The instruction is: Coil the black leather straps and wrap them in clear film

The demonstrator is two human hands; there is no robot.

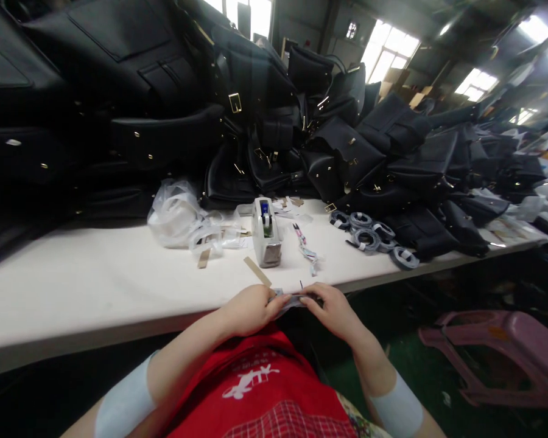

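Note:
Close to my body, at the front edge of the white table (119,274), both hands grip a small greyish piece in clear plastic (291,302); what is inside the plastic is too small to make out. My left hand (250,309) pinches its left end between thumb and fingers. The right end sits between the thumb and bent fingers of my right hand (335,311). Just beyond my left hand lies a tan card strip (257,271). A tape dispenser (268,240) stands behind that strip. Pink-handled thread snips (298,233) lie to its right.
Crumpled clear plastic bags (176,213) lie left of the dispenser. Several coiled black straps in plastic (366,239) rest at the right. Black bags with gold buckles (265,140) are piled along the table's back. A pink stool (497,347) stands on the floor at right.

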